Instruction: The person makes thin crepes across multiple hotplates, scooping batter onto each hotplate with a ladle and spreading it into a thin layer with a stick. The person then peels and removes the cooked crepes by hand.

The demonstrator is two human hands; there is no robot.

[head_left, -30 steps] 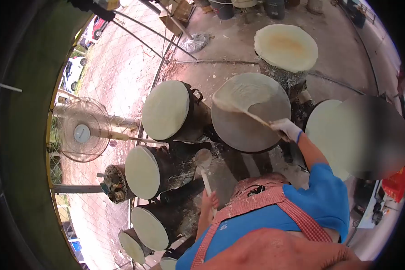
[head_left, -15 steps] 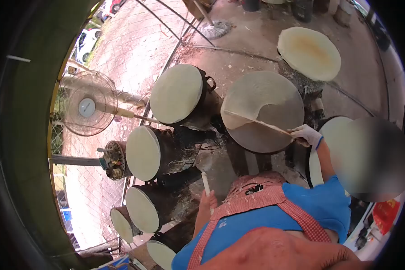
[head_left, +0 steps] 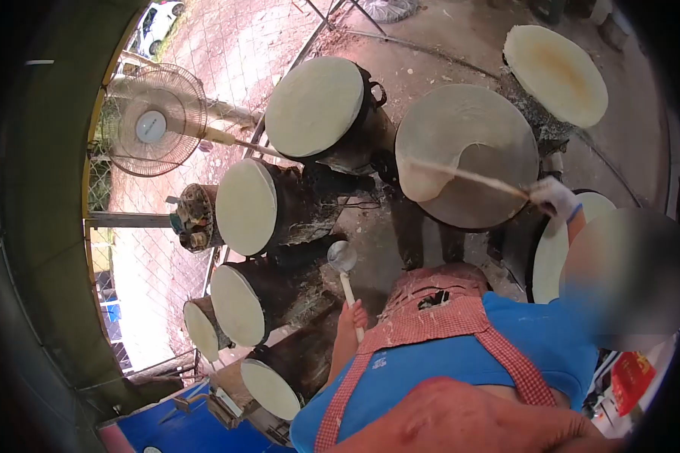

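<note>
My right hand point(head_left: 553, 198), in a white glove, grips a long thin stick point(head_left: 468, 176). The stick reaches left across a round grey steaming drum point(head_left: 499, 198). A thin pale sheet point(head_left: 461, 121) covers the drum's far part, and its near left edge hangs over the stick. My left hand point(head_left: 353, 315) is bare and holds the white handle of a metal ladle point(head_left: 342, 257), whose bowl points away over the dark ground between the drums. I wear a blue shirt and a red checked apron.
Several more drums with pale sheets stand around: far point(head_left: 313, 97), left point(head_left: 246, 206), near left point(head_left: 237, 304) and right point(head_left: 549, 253). A browned sheet point(head_left: 555, 64) lies at the back right. A standing fan point(head_left: 153, 121) is at the left and a blue object point(head_left: 181, 426) lies at the bottom left.
My right hand moved right and up, drawing the stick across the drum and lifting more of the sheet's near edge. The view tilted down. My left hand kept hold of the ladle.
</note>
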